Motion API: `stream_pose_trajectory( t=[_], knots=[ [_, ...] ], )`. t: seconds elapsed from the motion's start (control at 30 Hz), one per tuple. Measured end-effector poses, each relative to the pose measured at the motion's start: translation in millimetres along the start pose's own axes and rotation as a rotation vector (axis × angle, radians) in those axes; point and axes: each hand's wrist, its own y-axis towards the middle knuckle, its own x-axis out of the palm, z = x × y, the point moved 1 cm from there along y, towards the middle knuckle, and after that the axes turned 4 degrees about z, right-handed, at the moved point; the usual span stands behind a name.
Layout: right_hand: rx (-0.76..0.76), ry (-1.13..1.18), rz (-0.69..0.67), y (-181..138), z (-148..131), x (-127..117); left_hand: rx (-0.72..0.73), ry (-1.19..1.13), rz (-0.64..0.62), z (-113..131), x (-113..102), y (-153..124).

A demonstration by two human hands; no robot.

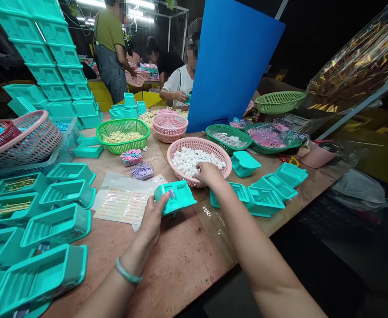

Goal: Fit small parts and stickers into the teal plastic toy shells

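My left hand (152,218) grips a teal plastic box (180,198), thumb on top and fingers beneath. A small purple piece (172,193) sits on the box's upturned face beside my thumb. Over the pink basket (199,143), my right hand (210,173) reaches in with curled fingers among small white pieces (189,160). Its fingertips are pressed together, and what they pinch is too small to make out. Close by stand a clear tub of purple pieces (142,170) and a tub of pink and blue pieces (131,157). A sheet of printed stickers (124,205) lies left of the box.
Teal trays (56,227) line the left side, with tall teal stacks (53,62) behind. More teal boxes (267,194) lie right. A green basket (123,134) holds pale yellow pieces. A blue board (235,62) stands upright. A co-worker in white (180,81) sits opposite.
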Motion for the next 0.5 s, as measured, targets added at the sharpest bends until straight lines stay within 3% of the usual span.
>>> stream_pose_trajectory(
  t=[0.13,0.23,0.3,0.33,0.4,0.5],
  knots=[
    [0.036,-0.089,-0.096,20,3,-9,-0.007,-0.016,0.003,11,-24,-8],
    [-0.055,-0.003,0.011,-3,5,-27,0.049,0.025,0.082,22,-67,-23],
    [-0.200,0.235,0.057,-34,-1,-37,0.065,0.082,0.141,25,-94,-36],
    [-0.297,0.380,0.009,-53,-7,-39,0.056,0.113,0.151,24,-104,-43],
    [-0.510,0.602,-0.242,-93,-26,-34,0.014,0.165,0.121,18,-117,-57],
    [-0.684,0.686,-0.552,-139,-55,-13,-0.049,0.183,0.068,5,-120,-74]
  ],
)
